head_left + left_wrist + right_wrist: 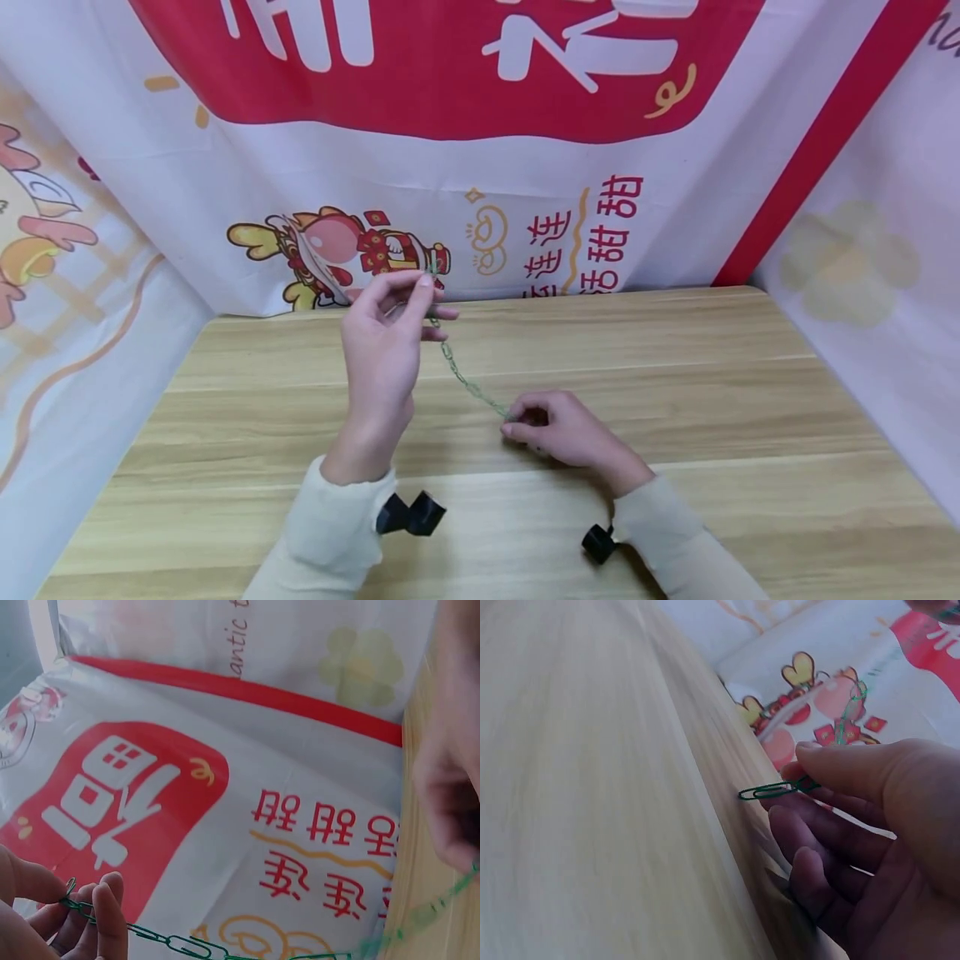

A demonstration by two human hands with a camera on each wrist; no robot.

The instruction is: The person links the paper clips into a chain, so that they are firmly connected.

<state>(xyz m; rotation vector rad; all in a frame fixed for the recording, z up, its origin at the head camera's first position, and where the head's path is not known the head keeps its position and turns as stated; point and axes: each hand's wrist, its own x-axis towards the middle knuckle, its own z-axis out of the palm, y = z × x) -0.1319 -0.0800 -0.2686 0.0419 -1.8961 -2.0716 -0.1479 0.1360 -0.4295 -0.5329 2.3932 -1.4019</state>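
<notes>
A chain of green paper clips (474, 389) hangs in a slack curve between my two hands. My left hand (386, 337), raised higher, pinches its upper end between thumb and index finger; the left wrist view shows linked clips (191, 946) running off across its fingers. Lower and to the right, my right hand (562, 429) pinches the other end just above the table. One paper clip (769, 790) sticks out past that thumb and fingertip in the right wrist view. The links inside each pinch are partly hidden by the fingers.
The light wooden table (750, 400) lies beneath both hands. A printed white and red cloth (420, 158) rises behind its far edge, with more printed cloth at the left and right sides. A small black device (423, 512) sits at the left wrist, another (598, 544) at the right.
</notes>
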